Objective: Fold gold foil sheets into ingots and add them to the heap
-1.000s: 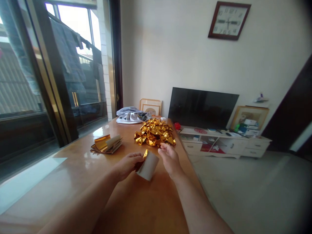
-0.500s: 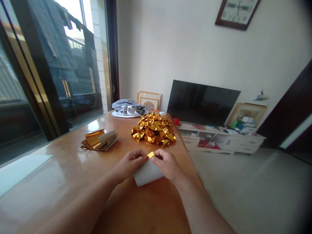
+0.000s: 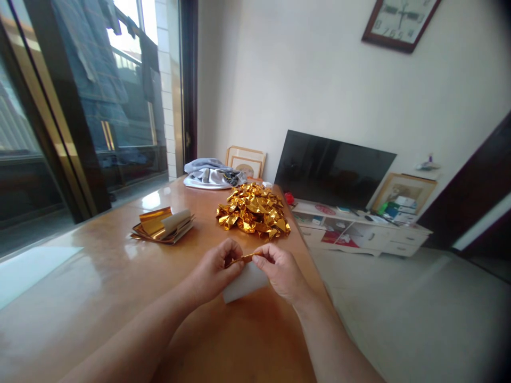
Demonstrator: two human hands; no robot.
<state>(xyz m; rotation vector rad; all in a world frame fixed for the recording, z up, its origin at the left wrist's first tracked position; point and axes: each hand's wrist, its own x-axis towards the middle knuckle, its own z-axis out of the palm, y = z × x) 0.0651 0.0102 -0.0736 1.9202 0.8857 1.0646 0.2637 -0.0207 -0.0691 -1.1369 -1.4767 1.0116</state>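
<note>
Between my two hands is a sheet of gold foil paper, its pale back toward me and a narrow gold strip along its top edge. My left hand pinches the left part of that edge, thumb against curled fingers. On the right part, my right hand grips it the same way. Just beyond my hands lies a heap of folded gold foil pieces. To the left, a stack of gold foil sheets rests on the table, its top sheets curling up.
The glossy brown table has its right edge beside my right forearm. Bundled grey cloth and framed pictures are at its far end. A pale sheet lies at left. Past the table stand a television and a white cabinet.
The gold strip at the sheet's top edge has turned, showing a thinner line now. My left hand has rolled slightly over the edge, and the view has shifted a little.
</note>
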